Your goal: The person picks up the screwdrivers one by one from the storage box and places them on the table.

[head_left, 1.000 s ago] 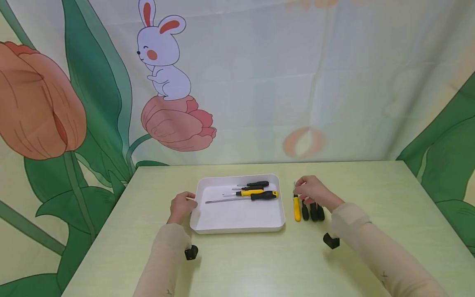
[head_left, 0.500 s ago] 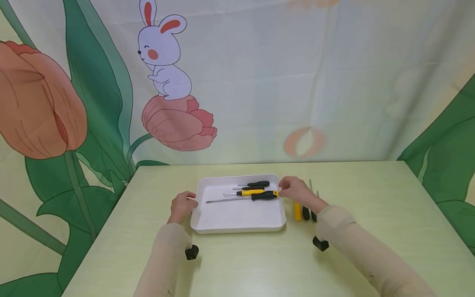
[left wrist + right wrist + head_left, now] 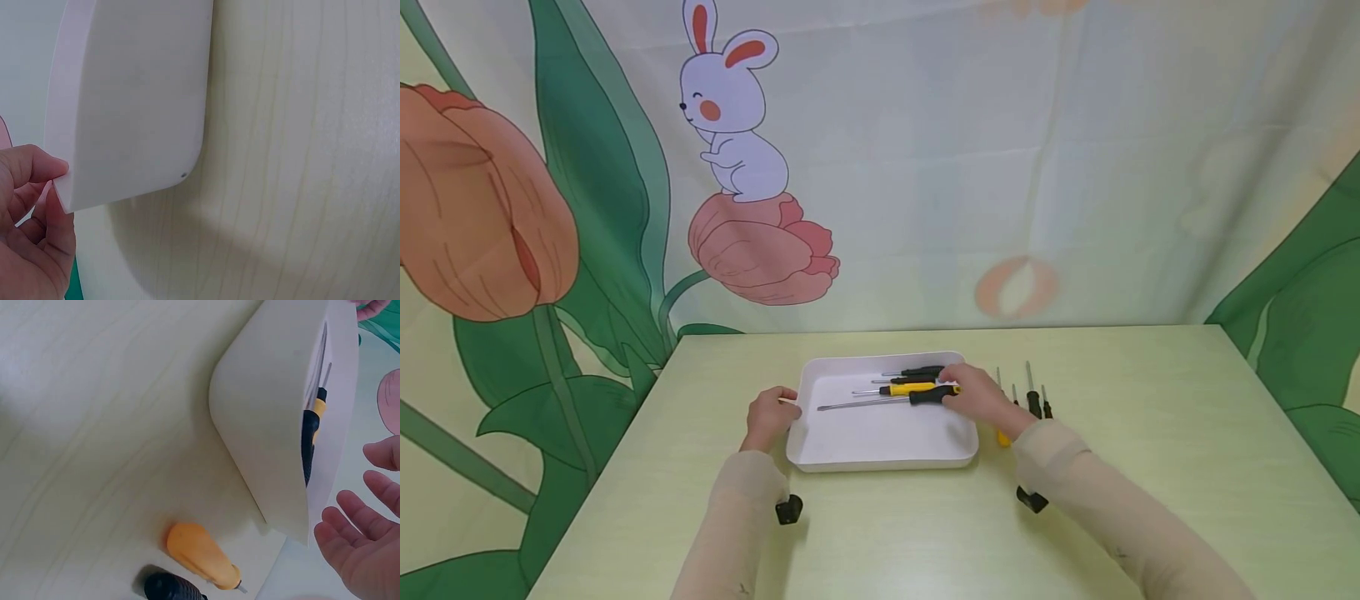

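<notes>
My left hand (image 3: 769, 419) pinches the left rim of a shallow white tray (image 3: 880, 437), thumb and fingertip over its edge (image 3: 69, 184) in the left wrist view. Several screwdrivers lie in the tray, tips leftward: a large black-handled screwdriver (image 3: 931, 395), a yellow-and-black screwdriver (image 3: 916, 388) behind it, and smaller black ones (image 3: 921, 371) further back. Over the tray's right rim is my right hand (image 3: 976, 395), by the handle ends, partly hiding them. In the right wrist view that hand's fingers (image 3: 353, 509) are spread and hold nothing.
Right of the tray, more screwdrivers stand in a row on the table, tips away from me: a yellow-handled screwdriver (image 3: 200, 553) nearest the tray and black-handled ones (image 3: 1033, 405), partly behind my right forearm. A printed curtain (image 3: 910, 167) hangs behind the table.
My right hand has moved left, from above the row of screwdrivers on the table to the tray's right rim. My left hand has stayed on the tray's left rim.
</notes>
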A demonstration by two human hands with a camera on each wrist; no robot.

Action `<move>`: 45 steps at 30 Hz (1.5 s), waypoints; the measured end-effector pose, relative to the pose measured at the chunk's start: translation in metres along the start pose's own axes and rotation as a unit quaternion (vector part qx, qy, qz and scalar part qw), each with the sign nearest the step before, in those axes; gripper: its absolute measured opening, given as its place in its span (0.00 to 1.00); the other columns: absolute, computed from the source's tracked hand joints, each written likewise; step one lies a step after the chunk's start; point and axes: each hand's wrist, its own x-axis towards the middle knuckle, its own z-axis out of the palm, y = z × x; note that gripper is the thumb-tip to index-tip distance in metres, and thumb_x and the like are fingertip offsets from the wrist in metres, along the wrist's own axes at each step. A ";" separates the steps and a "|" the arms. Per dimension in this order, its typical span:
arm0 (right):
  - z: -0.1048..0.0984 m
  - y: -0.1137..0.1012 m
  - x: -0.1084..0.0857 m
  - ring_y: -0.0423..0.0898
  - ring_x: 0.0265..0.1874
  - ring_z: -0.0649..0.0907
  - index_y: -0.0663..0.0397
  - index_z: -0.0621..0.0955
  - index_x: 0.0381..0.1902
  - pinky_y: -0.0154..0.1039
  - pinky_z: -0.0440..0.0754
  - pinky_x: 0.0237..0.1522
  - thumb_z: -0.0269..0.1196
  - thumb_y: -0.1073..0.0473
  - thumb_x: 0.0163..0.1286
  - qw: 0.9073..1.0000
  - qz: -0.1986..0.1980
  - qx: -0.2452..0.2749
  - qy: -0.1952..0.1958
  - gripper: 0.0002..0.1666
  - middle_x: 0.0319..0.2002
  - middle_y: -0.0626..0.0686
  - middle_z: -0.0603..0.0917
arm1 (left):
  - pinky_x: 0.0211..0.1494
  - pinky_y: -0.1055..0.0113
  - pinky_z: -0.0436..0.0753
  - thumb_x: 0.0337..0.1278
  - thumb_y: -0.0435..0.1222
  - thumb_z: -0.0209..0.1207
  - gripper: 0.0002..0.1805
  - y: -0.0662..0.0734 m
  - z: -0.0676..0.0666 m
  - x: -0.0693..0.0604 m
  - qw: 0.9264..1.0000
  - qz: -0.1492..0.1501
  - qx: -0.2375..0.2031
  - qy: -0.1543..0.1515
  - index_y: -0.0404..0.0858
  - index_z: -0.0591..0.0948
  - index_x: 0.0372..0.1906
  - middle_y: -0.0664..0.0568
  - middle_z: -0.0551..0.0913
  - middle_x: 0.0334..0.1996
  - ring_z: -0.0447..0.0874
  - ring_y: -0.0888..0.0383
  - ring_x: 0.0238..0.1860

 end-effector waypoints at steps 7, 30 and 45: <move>0.013 -0.004 0.006 0.50 0.48 0.75 0.59 0.76 0.47 0.45 0.71 0.52 0.59 0.64 0.56 0.998 -0.006 -0.061 -0.011 0.19 0.48 0.56 0.77 | 0.35 0.67 0.73 0.50 0.33 0.53 0.15 -0.001 0.000 0.002 1.000 -0.003 0.004 0.000 0.36 0.75 0.46 0.42 0.78 0.40 0.75 0.52 0.36; 0.041 0.000 0.017 0.50 0.42 0.75 0.56 0.75 0.47 0.43 0.74 0.47 0.57 0.62 0.60 0.975 -0.023 -0.219 0.015 0.16 0.43 0.55 0.77 | 0.34 0.67 0.74 0.48 0.32 0.53 0.15 -0.002 -0.002 0.002 1.000 0.005 -0.002 0.001 0.36 0.75 0.45 0.42 0.79 0.38 0.76 0.52 0.35; 0.046 -0.003 0.013 0.52 0.43 0.75 0.58 0.74 0.49 0.44 0.74 0.47 0.52 0.62 0.63 0.954 -0.047 -0.295 0.027 0.16 0.45 0.57 0.76 | 0.31 0.69 0.73 0.48 0.32 0.53 0.15 -0.002 -0.003 0.000 1.000 0.014 0.000 0.002 0.35 0.75 0.45 0.42 0.79 0.38 0.76 0.53 0.33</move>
